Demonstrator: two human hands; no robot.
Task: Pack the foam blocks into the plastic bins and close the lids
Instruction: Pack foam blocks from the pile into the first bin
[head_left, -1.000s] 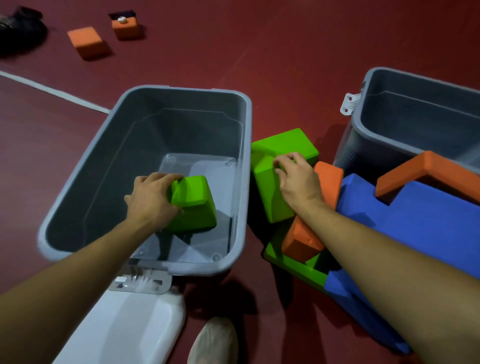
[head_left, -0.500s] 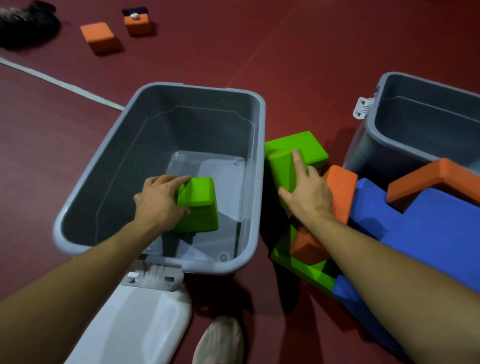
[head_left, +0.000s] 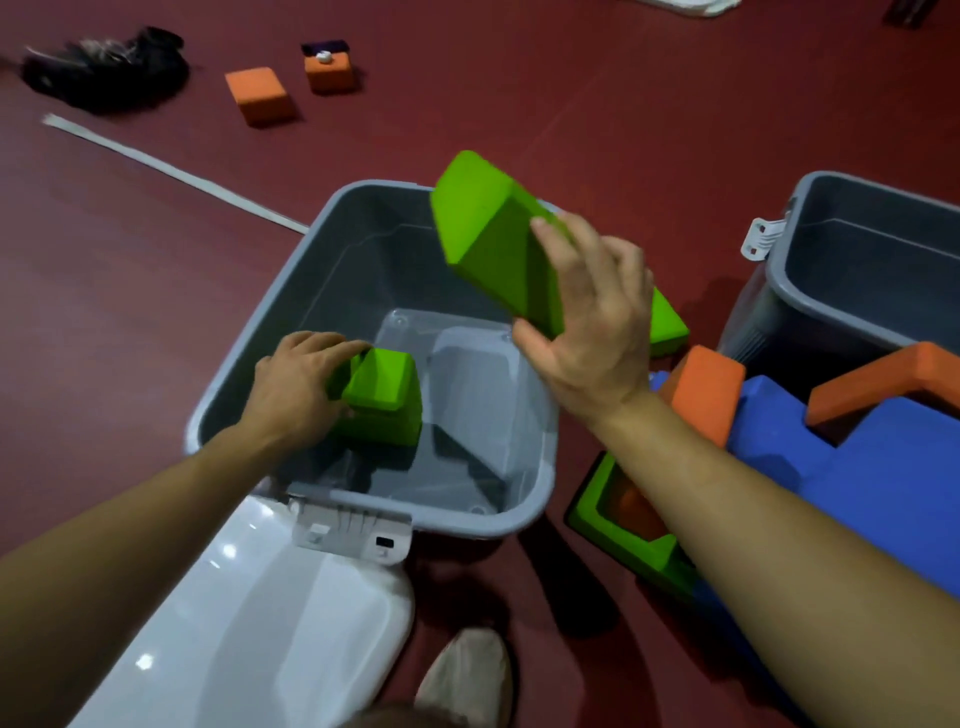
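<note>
A grey plastic bin (head_left: 270, 306) stands open on the red floor in front of me. Inside it, my left hand (head_left: 296, 387) grips a small green foam block (head_left: 384, 400) resting on the bin's bottom. My right hand (head_left: 592, 332) holds a long green foam block (head_left: 488, 239) tilted in the air above the bin's right rim. A second grey bin (head_left: 872, 260) stands at the right. Between the two bins lies a pile of foam: an orange block (head_left: 706, 389), a large blue piece (head_left: 883, 478), a green frame (head_left: 623, 540), another green block (head_left: 667, 322).
The near bin's white lid (head_left: 249, 623) hangs open toward me from its hinge. Two orange blocks (head_left: 260, 96) (head_left: 332, 75) lie on the floor at the back left, beside a dark bundle (head_left: 104, 67). A grey strip (head_left: 171, 171) crosses the floor. My shoe (head_left: 467, 670) is below.
My right hand has lifted the long green block off the pile and carried it up and left over the bin. My left hand stays on the small green block.
</note>
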